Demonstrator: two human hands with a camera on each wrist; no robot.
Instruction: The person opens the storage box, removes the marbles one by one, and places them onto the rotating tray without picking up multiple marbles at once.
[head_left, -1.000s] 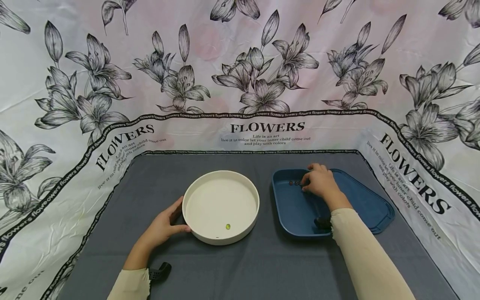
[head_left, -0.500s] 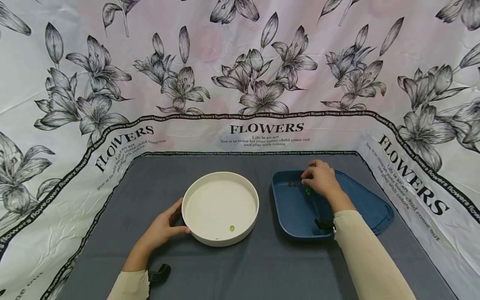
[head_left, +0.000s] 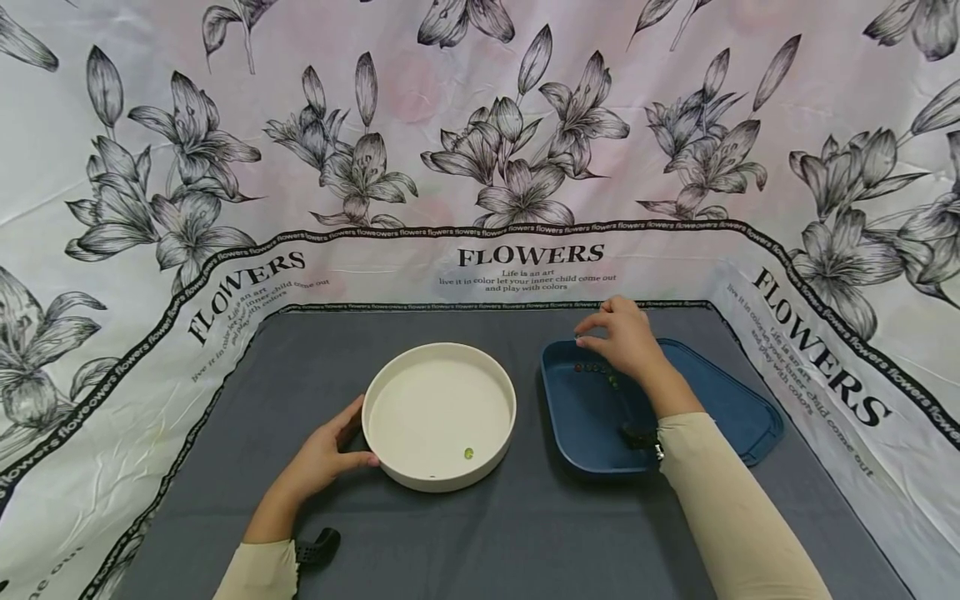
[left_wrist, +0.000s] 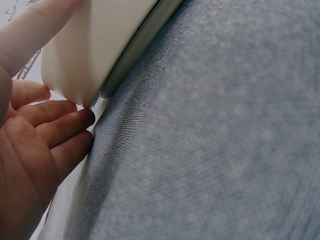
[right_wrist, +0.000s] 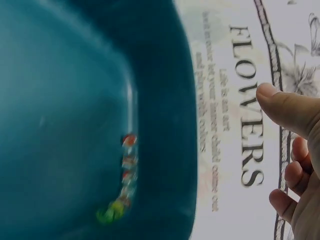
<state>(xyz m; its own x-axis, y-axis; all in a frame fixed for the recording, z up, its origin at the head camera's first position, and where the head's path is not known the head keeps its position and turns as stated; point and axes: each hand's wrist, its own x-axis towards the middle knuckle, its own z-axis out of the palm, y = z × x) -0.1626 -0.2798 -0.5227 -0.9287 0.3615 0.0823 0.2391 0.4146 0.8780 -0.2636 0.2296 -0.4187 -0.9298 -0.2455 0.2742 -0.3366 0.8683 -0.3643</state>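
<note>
A round cream bowl (head_left: 438, 417) stands left of centre, one small green bead (head_left: 468, 453) in it. Against its outer left wall rests my left hand (head_left: 326, 454), thumb and fingers spread; in the left wrist view the fingertips touch the bowl's wall (left_wrist: 75, 60). Over the far left rim of a blue tray (head_left: 585, 433) hovers my right hand (head_left: 626, 337), thumb and forefinger tips close together. Whether something tiny sits between them is unclear. Inside the tray, several small beads (right_wrist: 129, 162), reddish and clear, form a row ending in green beads (right_wrist: 111, 212).
Grey cloth (head_left: 480, 542) covers the table, and a white flower-printed sheet (head_left: 525, 142) rises behind and at both sides. The tray's tapered part extends to the right. A black wrist device (head_left: 321, 546) juts out below the left forearm.
My right hand has lifted from the row of beads and moved left and away, over the tray's far rim. The green bead in the bowl has shifted slightly right. My left hand stays put.
</note>
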